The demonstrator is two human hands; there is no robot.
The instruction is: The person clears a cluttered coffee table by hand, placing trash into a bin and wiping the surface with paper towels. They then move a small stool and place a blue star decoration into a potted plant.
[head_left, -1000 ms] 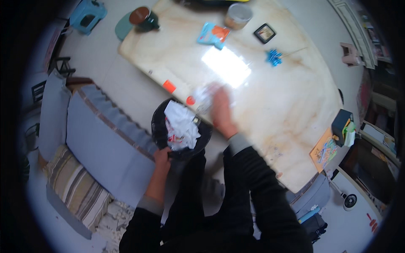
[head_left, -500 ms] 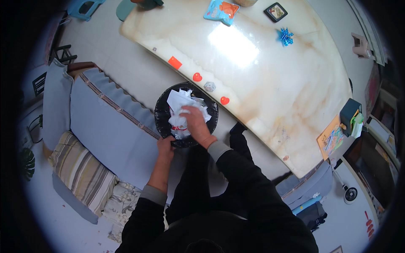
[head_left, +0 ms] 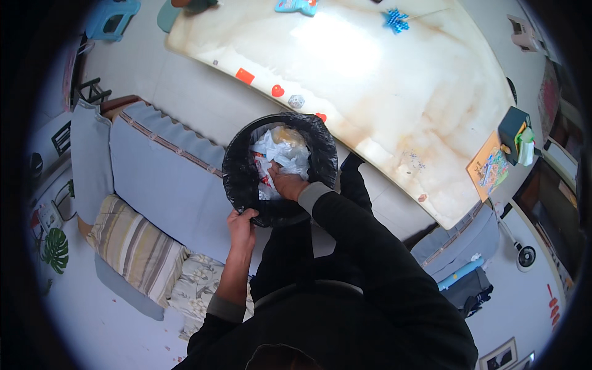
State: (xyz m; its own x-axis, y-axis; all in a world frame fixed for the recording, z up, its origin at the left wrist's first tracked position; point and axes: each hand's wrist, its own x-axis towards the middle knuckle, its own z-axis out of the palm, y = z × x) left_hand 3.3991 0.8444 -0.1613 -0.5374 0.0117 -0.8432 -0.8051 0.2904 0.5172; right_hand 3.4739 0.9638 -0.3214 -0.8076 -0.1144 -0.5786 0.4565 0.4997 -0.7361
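Observation:
A round trash bin with a black plastic bag lining (head_left: 324, 154) stands in front of me, beside the table's near edge. Crumpled white plastic and paper waste (head_left: 290, 157) fills its middle, with a yellowish piece at the far side and red print on the left. At the bin's near-left rim, my left hand (head_left: 242, 225) is closed on the black bag edge. My right hand (head_left: 287, 184) reaches down inside the bin and presses against the waste. Its fingertips sink among the white scraps, so their grip is hidden.
The marble-patterned table (head_left: 394, 123) borders the bin on the far right. A grey-blue covered sofa (head_left: 166, 166) with a striped cushion (head_left: 132, 246) lies to the left. On the table are a blue bead ornament (head_left: 396, 21) and a dark green box (head_left: 513, 135).
My right hand has gone deeper into the bin, and the waste sits lower. The white sheet on top is no longer spread out. My left hand stays at the rim.

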